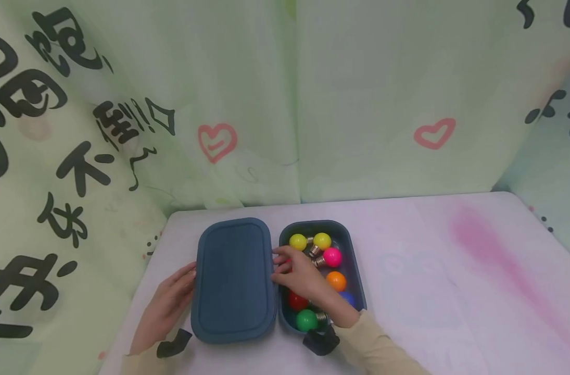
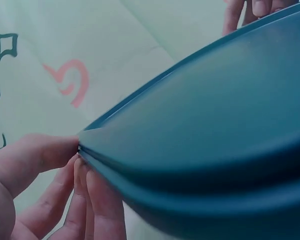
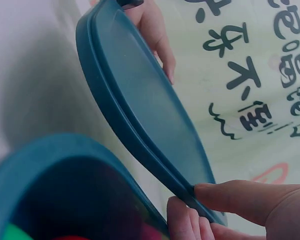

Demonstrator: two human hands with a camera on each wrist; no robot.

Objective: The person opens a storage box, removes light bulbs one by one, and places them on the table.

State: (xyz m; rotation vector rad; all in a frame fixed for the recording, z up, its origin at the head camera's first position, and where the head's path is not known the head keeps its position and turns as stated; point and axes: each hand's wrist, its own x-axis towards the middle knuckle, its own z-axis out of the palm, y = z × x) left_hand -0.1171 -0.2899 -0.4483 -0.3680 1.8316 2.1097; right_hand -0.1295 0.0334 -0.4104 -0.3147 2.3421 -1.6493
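Note:
A dark blue rectangular lid with rounded corners is held between both hands. My left hand pinches its left edge, thumb above and fingers beneath, as the left wrist view shows. At the opposite edge my right hand grips the rim between thumb and fingers, its forearm reaching across the box. In the right wrist view the lid is raised higher than the box rim. The matching dark blue box stands to the right, holding several coloured bulbs, partly hidden by my right hand.
Among the bulbs are a yellow bulb, a pink bulb, an orange bulb and a green bulb. A pale tablecloth with a pink smear covers the table. Printed curtains hang behind and at the sides.

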